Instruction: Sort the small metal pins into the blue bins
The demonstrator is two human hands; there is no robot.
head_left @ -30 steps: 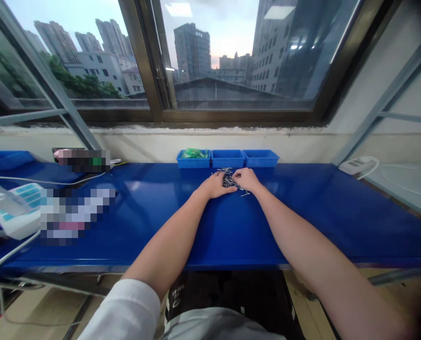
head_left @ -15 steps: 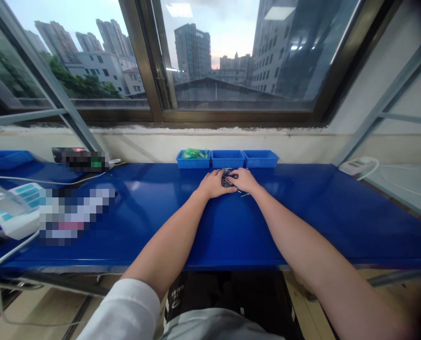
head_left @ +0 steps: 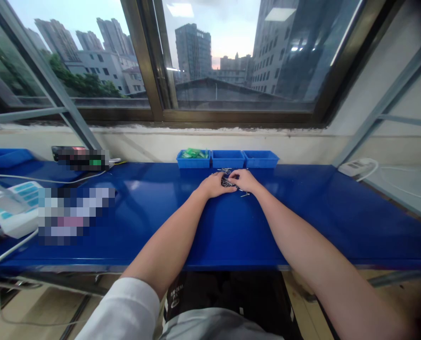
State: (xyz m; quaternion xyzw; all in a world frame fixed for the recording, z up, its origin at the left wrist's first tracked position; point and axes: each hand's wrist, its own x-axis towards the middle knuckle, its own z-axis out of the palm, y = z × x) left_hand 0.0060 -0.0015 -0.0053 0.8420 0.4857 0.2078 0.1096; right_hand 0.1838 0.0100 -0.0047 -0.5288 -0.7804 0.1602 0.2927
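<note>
A small heap of thin metal pieces, like screws or nails, lies on the blue table in front of three blue bins. My left hand curves around the heap's left and near side, thumb and fingers apart. From the right, my right hand reaches into the heap with its fingertips bent together; whether a piece is between them is too small to tell. A few pieces lie loose beyond the hands and below my right hand.
Behind the heap stand a left bin with green packets, a middle bin and a right bin. A white device with cables sits left; a power strip lies right.
My left fingers have shifted slightly, and my right fingers have drawn closer together at the heap. More loose pieces show beyond the hands.
</note>
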